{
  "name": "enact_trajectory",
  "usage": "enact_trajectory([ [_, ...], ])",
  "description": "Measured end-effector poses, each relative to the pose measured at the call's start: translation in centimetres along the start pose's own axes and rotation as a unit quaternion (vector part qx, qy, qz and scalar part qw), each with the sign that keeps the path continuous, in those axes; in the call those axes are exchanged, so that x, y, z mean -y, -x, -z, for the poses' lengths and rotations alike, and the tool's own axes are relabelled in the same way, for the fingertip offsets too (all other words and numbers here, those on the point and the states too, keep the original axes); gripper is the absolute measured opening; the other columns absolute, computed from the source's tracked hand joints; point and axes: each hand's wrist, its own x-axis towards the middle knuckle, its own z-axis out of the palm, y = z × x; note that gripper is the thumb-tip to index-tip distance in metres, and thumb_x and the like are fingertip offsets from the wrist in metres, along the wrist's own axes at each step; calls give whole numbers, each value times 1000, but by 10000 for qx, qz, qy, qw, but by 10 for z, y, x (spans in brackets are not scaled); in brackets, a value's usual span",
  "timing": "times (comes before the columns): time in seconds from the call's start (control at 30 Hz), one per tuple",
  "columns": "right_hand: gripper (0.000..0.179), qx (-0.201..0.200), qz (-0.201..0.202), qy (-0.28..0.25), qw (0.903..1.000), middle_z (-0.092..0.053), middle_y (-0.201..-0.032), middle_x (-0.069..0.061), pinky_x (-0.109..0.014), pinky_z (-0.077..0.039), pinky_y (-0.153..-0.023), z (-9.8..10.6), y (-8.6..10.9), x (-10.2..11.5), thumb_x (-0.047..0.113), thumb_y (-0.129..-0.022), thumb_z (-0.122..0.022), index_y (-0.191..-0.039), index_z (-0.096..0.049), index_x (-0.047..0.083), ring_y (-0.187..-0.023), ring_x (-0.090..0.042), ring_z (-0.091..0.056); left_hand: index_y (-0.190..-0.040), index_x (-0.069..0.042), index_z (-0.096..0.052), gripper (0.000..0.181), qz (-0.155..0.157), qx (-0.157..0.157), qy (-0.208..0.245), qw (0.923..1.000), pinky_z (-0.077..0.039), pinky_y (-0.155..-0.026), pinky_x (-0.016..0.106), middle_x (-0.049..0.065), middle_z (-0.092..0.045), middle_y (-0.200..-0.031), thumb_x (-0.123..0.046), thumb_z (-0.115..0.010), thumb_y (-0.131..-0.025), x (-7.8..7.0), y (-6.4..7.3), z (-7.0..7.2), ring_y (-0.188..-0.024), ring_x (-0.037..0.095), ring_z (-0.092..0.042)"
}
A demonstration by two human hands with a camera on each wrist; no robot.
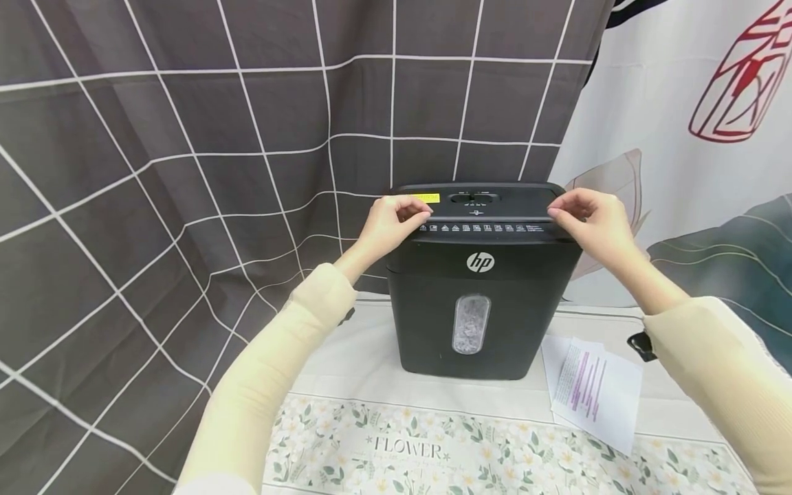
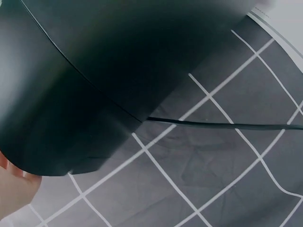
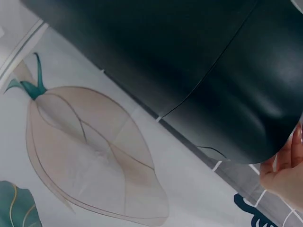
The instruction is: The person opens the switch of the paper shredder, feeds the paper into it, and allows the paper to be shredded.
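A black HP paper shredder point(image 1: 427, 309) stands upright in the middle of the head view, its small front window point(image 1: 472, 324) showing pale shreds inside. At the left end of its top, my left hand point(image 1: 394, 218) holds the edge between curled fingers and thumb. My right hand point(image 1: 595, 216) grips the opposite end in the same way. In the left wrist view, the fingertips of the left hand point(image 2: 16, 189) lie against the rounded top corner. The right wrist view has the right hand point(image 3: 286, 172) at the other corner. The shredder's head sits on its bin with only a thin seam showing.
Several paper sheets point(image 1: 597, 392), one with purple marks, lie right of the shredder. Below it runs a flower-printed mat point(image 1: 396, 447). A dark grid curtain point(image 1: 278, 137) hangs close behind and to the left. A black cord point(image 2: 213, 125) extends from the shredder's back.
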Motion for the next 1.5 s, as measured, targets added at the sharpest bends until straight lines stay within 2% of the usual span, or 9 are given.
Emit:
enact_trajectory([
  [0.17, 18, -331, -356, -323, 9983, -52, -69, 39, -2, -38, -66, 5, 8, 1, 9, -87, -63, -93, -64, -8, -69, 18, -51, -95, -3, -72, 13, -53, -131, 332, 9993, -42, -59, 17, 10, -72, -88, -11, -66, -87, -3, 8, -2, -66, 14, -60],
  [0.3, 4, -715, -437, -802, 9932, -57, -71, 34, -2, -41, -69, 10, 15, -1, 7, -87, -64, -85, -68, 5, -69, 14, -55, -95, -2, -72, 13, -71, -241, 664, 9975, -42, -59, 17, 12, -72, -88, -10, -66, -87, -3, 13, -1, -64, 10, -58],
  [0.47, 13, -1036, -493, -1274, 9852, -61, -73, 29, -3, -43, -69, 14, 26, -5, 3, -85, -65, -82, -69, 16, -69, 11, -57, -94, -1, -72, 12, -201, -479, 1016, 9935, -44, -58, 18, 15, -72, -85, -8, -66, -86, -5, 24, -1, -62, 11, -59],
  [0.6, 17, -1109, -629, -1334, 9828, -62, -74, 28, -3, -43, -69, 14, 37, -10, 2, -84, -66, -83, -69, 18, -71, 10, -58, -94, 0, -72, 12, -295, -583, 1194, 9907, -44, -57, 18, 15, -72, -82, -7, -66, -86, -10, 35, -5, -64, 14, -60],
  [0.8, 19, -1235, -849, -1393, 9788, -63, -76, 25, -3, -44, -71, 15, 55, -17, 1, -86, -64, -83, -67, 20, -73, 9, -60, -92, -1, -72, 10, -536, -721, 1161, 9892, -48, -69, 19, 12, -73, -84, -5, -67, -85, -20, 55, -15, -70, 14, -64],
  [0.93, 20, -1356, -1131, -1510, 9726, -64, -76, 22, -2, -45, -72, 17, 68, -22, -1, -86, -63, -82, -66, 19, -74, 8, -61, -90, 0, -72, 8, -692, -567, 1361, 9866, -50, -72, 22, 12, -73, -85, -4, -67, -84, -29, 72, -22, -72, 12, -63],
  [1.17, 15, -1483, -1365, -1818, 9625, -66, -73, 18, -3, -46, -73, 21, 83, -39, 0, -86, -63, -82, -67, 13, -70, 5, -62, -89, 0, -72, 8, -858, -200, 1946, 9769, -52, -74, 25, 13, -72, -84, -2, -67, -83, -41, 106, -42, -76, 11, -64],
  [1.33, 13, -1585, -1655, -1538, 9612, -65, -73, 22, -2, -45, -73, 20, 102, -59, 0, -87, -62, -86, -67, 11, -71, 7, -61, -88, 1, -71, 8, -795, -178, 2121, 9739, -52, -75, 25, 14, -71, -82, -2, -67, -83, -38, 129, -64, -76, 13, -64],
  [1.5, 19, -2000, -2144, -2002, 9349, -66, -68, 18, -3, -46, -68, 7, 130, -87, -6, -85, -61, -81, -67, 11, -64, 5, -61, -87, 1, -71, 7, -508, -211, 2277, 9722, -52, -74, 24, 15, -72, -82, -2, -66, -83, -31, 148, -93, -75, 13, -64],
])
